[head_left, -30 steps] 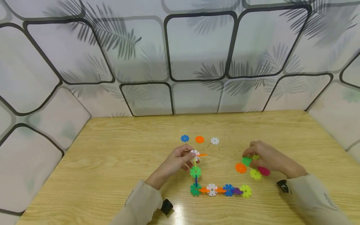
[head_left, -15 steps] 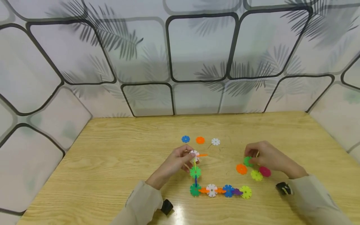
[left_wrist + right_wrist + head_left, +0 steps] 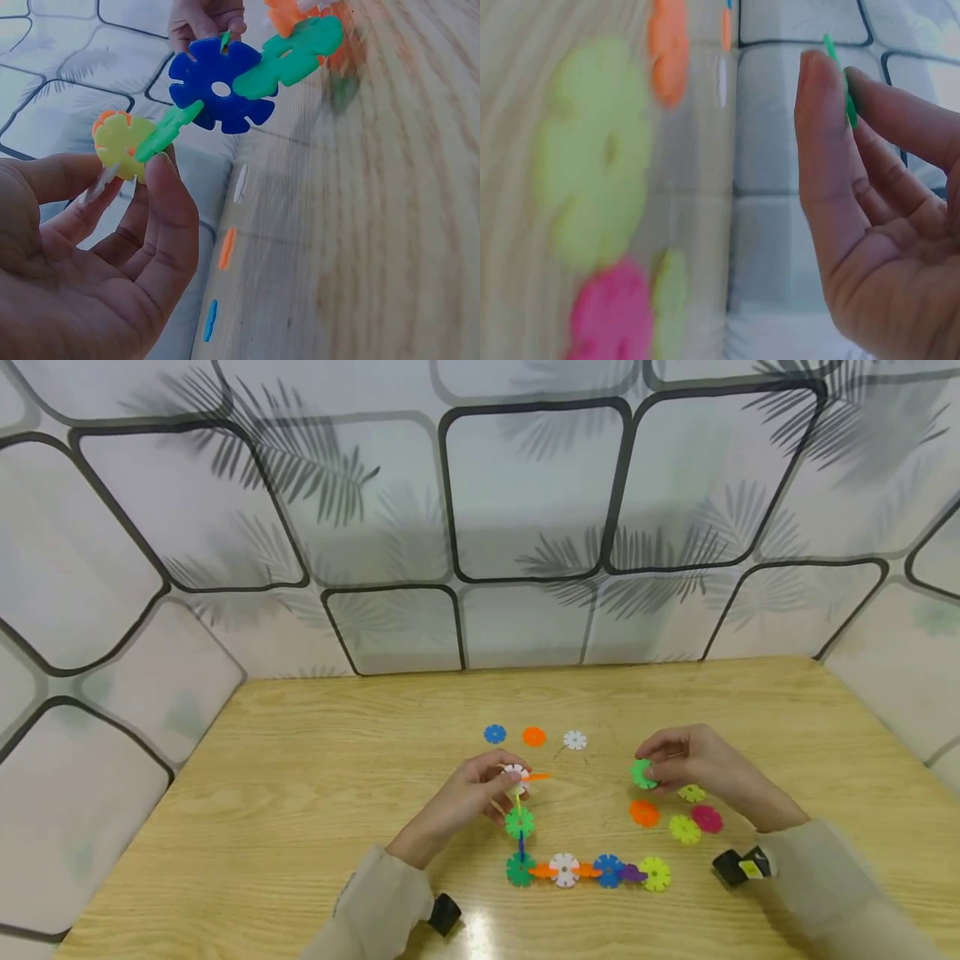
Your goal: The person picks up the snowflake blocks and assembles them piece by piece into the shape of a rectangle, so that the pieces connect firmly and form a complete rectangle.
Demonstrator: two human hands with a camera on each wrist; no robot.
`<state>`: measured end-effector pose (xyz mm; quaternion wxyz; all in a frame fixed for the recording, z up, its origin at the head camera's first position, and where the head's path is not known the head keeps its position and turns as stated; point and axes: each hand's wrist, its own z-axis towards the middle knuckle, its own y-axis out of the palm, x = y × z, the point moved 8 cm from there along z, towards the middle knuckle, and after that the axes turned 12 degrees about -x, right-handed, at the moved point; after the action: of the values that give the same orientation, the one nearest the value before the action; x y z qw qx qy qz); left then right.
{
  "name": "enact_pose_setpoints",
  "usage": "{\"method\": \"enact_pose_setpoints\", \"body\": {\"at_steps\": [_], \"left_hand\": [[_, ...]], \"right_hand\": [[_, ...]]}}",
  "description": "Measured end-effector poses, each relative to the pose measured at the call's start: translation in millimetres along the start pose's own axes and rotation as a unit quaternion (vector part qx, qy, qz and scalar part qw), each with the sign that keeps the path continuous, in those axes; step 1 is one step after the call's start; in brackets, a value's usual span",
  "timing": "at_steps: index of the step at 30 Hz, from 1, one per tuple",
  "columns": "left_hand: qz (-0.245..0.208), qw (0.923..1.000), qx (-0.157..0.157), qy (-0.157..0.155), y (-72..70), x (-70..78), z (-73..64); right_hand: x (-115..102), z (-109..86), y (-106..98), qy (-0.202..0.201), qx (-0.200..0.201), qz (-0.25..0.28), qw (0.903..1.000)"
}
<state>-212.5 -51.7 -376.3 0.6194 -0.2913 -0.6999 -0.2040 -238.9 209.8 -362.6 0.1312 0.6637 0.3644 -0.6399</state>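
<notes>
My left hand (image 3: 472,792) pinches a white notched snowflake disc (image 3: 516,774) at one end of an L-shaped chain of interlocked plastic discs. An orange disc (image 3: 540,777) sticks out to its right. Below it the chain runs through a yellow disc (image 3: 118,146), a green disc (image 3: 519,823) and a dark blue disc (image 3: 202,71) to a green corner disc (image 3: 521,869). From there a row goes right to a yellow end disc (image 3: 656,874). Between thumb and fingers, my right hand (image 3: 705,768) holds a loose green disc (image 3: 642,773), raised above the table.
Near the right hand lie an orange disc (image 3: 644,813), a pink disc (image 3: 707,818), a yellow disc (image 3: 685,829) and another yellow disc (image 3: 692,793). Farther back, blue (image 3: 495,734), orange and white discs line up on the wooden table (image 3: 337,760). A patterned cloth stands behind.
My right hand has picked the green disc out of the loose group and moved it up and left, uncovering a yellow disc. The left hand has stayed nearly still on the chain.
</notes>
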Motion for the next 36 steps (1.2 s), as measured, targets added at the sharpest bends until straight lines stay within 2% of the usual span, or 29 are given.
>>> {"method": "enact_pose_setpoints", "body": {"at_steps": [6,12,24,30,36], "left_hand": [[0.015,0.9998,-0.008,0.000,0.6,0.4,1.4],[0.010,0.9999,-0.011,-0.001,0.1,-0.6,0.8],[0.002,0.9999,-0.012,0.002,1.3,-4.0,-0.1],[0.003,0.9999,-0.005,0.010,1.2,-4.3,1.0],[0.001,1.0000,0.001,0.008,0.2,-1.8,2.9]], "right_hand": [[-15.9,13.0,8.7,-0.003,0.011,-0.007,0.9999],[-29.2,26.5,19.7,-0.013,0.004,0.000,0.9999],[-39.5,43.1,44.8,-0.033,-0.013,0.025,0.9991],[-41.8,48.9,56.1,-0.018,-0.014,0.040,0.9990],[-42.6,52.9,58.8,-0.005,-0.007,0.047,0.9988]]}}
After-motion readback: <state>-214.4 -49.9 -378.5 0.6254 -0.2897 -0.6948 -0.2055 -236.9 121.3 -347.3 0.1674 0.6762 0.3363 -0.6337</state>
